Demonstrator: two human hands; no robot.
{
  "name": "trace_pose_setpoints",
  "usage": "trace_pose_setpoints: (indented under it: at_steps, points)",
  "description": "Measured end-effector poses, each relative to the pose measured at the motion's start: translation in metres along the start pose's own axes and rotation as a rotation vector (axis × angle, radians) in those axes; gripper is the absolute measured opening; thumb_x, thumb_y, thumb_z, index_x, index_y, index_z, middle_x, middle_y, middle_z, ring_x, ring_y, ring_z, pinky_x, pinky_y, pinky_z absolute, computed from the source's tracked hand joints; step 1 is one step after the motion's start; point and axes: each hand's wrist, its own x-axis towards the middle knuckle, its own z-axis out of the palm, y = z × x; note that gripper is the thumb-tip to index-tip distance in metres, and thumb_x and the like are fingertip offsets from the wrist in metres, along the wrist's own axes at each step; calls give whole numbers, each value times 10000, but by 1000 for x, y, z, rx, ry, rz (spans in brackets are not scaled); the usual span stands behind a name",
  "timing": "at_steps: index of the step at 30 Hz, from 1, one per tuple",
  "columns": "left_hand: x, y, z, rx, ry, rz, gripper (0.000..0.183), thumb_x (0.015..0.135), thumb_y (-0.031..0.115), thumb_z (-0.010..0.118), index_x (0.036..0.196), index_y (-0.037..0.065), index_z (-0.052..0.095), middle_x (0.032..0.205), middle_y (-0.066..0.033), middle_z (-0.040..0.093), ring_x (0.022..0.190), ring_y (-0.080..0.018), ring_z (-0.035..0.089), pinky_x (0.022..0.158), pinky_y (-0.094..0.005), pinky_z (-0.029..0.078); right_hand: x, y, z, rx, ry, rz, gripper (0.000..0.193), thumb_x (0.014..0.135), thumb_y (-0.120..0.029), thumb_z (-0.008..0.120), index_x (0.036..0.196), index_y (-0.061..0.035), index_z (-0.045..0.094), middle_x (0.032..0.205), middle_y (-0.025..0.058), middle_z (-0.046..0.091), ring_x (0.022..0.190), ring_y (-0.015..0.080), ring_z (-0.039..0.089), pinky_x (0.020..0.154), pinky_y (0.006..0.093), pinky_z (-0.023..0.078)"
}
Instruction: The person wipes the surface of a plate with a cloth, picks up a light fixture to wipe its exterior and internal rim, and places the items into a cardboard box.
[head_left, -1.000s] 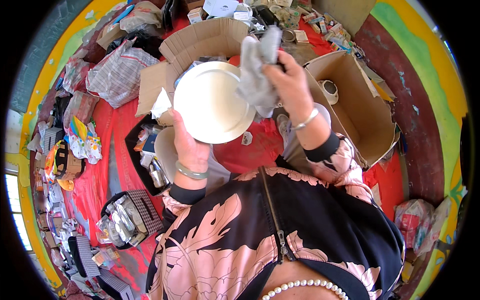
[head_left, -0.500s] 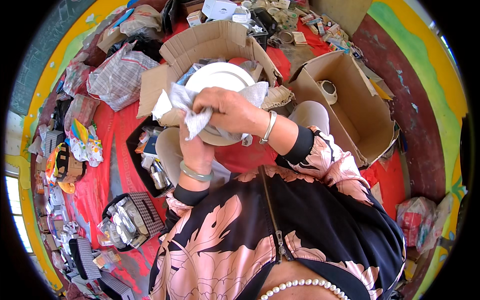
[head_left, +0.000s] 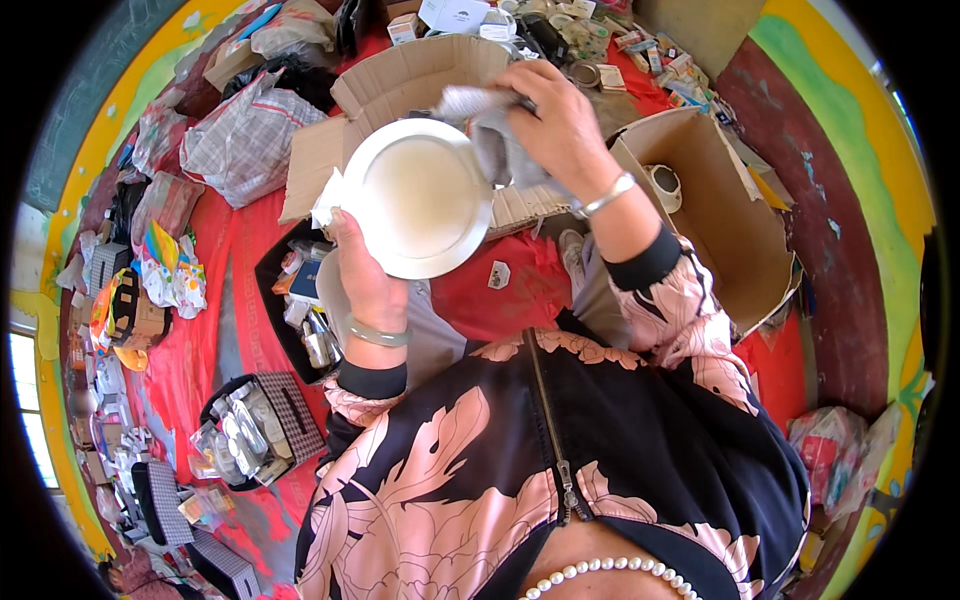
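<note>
My left hand (head_left: 367, 275) grips a round white plate (head_left: 470, 240) by its lower left rim, the thumb along the edge. The plate faces up, with a yellowish sheen in its middle. To the plate's upper right, my right hand (head_left: 560, 125) is closed on a crumpled grey cloth (head_left: 497, 145), slightly blurred by motion. Part of the cloth hangs close to the plate's right rim; I cannot tell if they touch. A white scrap (head_left: 328, 200) shows beside my left fingers. Behind the plate stands an open cardboard box (head_left: 410, 75), its contents mostly hidden.
At my right stands another open cardboard box (head_left: 725, 235) with a pale roll (head_left: 664, 187) inside. A black bin (head_left: 325, 345) and a checked basket (head_left: 290, 425) of small goods are at my left. A plaid bag (head_left: 245, 145) lies farther off on red sheeting (head_left: 200, 350).
My right hand has lifted the cloth off the plate and moved up and right. The plate has come nearer and now shows its whole face; my left hand still holds it.
</note>
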Motion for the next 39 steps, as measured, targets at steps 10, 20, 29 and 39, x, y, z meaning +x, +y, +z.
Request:
trace_pose_setpoints:
  at_steps: [10, 20, 29, 39]
  points:
    - [-6, -20, 15, 9, 20, -25, 583, 944, 484, 426, 1305, 28, 400, 1259, -99, 484, 1140, -195, 488, 951, -328, 413, -33, -71, 67, 298, -11, -183, 348, 657, 62, 513, 948, -79, 641, 975, 106, 605, 940, 327, 557, 822, 392, 461]
    - [2, 4, -2, -46, 13, -9, 577, 970, 440, 365, 1363, 19, 335, 1352, -125, 441, 1214, -260, 462, 1010, -391, 384, 2, -9, -21, -95, -628, -194, 228, 601, -31, 574, 801, -70, 675, 821, 120, 639, 835, 318, 604, 749, 390, 486]
    - [10, 1, 21, -52, -84, 13, 480, 964, 330, 441, 1289, -22, 412, 1251, -133, 511, 1129, -234, 519, 962, -374, 423, 26, -25, 13, -20, -125, -660, 163, 703, -16, 548, 833, -57, 636, 975, 80, 611, 917, 294, 553, 810, 358, 455]
    - [7, 9, 32, 16, -11, 211, 500, 935, 372, 476, 1250, -15, 437, 1208, -137, 513, 1089, -244, 528, 924, -370, 431, -34, -29, 33, -458, -246, -433, 62, 667, -132, 583, 711, -88, 577, 777, 45, 536, 810, 214, 518, 695, 327, 449]
